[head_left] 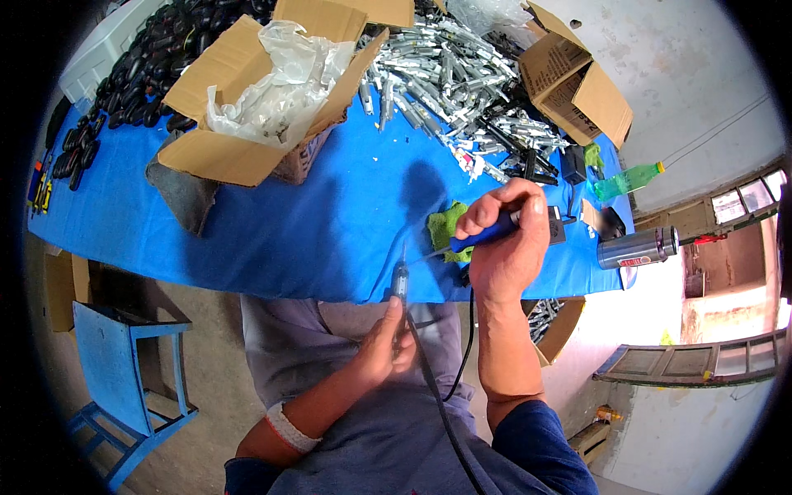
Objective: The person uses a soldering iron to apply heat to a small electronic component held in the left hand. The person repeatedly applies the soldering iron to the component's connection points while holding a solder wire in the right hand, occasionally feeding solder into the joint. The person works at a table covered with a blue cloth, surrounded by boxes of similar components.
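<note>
My left hand (381, 351) is closed round a slim grey stick-like part (400, 280), held upright at the table's near edge. A thin tip shows at its top, and a black cord (429, 375) runs down from near this hand. My right hand (511, 247) grips a blue-handled tool (487, 233) with a thin metal shaft. The shaft points left toward the top of the grey part; whether they touch I cannot tell. Behind the tool, a green cloth (446, 227) lies on the blue tablecloth (330, 239).
An open cardboard box (223, 157) with plastic wrapping stands left of a pile of grey parts (445, 74). Black pieces (148, 74) are heaped at the far left. To the right are another carton (569, 82), a green bottle (631, 181) and a metal flask (635, 247). A blue stool (124, 363) stands lower left.
</note>
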The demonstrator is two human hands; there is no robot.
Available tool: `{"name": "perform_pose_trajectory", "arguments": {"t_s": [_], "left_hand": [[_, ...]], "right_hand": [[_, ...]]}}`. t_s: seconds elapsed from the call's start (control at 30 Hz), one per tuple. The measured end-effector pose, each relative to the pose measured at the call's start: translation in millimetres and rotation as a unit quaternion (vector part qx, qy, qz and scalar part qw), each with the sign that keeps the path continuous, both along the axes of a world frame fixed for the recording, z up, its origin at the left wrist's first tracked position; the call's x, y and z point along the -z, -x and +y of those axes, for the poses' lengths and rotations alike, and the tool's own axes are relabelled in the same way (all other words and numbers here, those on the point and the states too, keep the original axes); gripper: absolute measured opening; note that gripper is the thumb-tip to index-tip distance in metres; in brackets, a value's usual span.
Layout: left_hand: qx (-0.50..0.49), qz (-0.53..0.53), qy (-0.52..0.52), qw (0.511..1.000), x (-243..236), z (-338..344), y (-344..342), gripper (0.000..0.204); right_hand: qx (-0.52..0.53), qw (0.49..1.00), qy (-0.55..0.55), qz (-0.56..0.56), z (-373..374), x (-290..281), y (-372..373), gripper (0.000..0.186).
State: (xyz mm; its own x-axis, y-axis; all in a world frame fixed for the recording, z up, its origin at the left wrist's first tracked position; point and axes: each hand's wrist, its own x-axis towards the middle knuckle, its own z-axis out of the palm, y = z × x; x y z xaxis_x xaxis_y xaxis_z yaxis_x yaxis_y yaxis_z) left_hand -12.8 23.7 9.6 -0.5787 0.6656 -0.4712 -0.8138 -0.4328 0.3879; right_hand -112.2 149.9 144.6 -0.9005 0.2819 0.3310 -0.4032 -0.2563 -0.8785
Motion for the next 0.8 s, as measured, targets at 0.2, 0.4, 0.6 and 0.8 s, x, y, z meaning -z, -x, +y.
{"name": "perform_pose_trajectory", "arguments": {"t_s": [0.2, 0.4, 0.6, 0.8], "left_hand": [[-0.004, 0.003, 0.012, 1.0, -0.7, 1.0, 0.0, 0.064], [0.002, 0.005, 0.003, 1.0, 2.6, 0.8, 0.0, 0.064], [0.007, 0.003, 0.009, 1.0, 1.1, 0.2, -0.1, 0.064], [0.008, 0.001, 0.015, 1.0, -1.1, 0.3, -0.1, 0.063]], "right_hand": [[-0.02, 0.998, 0.061, -0.008, 1.6, 7.2, 3.3, 0.037], [0.048, 0.992, 0.096, 0.063, -9.6, 17.3, 2.9, 0.035], [0.001, 0.991, -0.102, 0.089, 3.4, 13.7, 6.1, 0.038], [-0.045, 0.979, -0.198, 0.029, 18.0, -2.3, -0.9, 0.034]]}}
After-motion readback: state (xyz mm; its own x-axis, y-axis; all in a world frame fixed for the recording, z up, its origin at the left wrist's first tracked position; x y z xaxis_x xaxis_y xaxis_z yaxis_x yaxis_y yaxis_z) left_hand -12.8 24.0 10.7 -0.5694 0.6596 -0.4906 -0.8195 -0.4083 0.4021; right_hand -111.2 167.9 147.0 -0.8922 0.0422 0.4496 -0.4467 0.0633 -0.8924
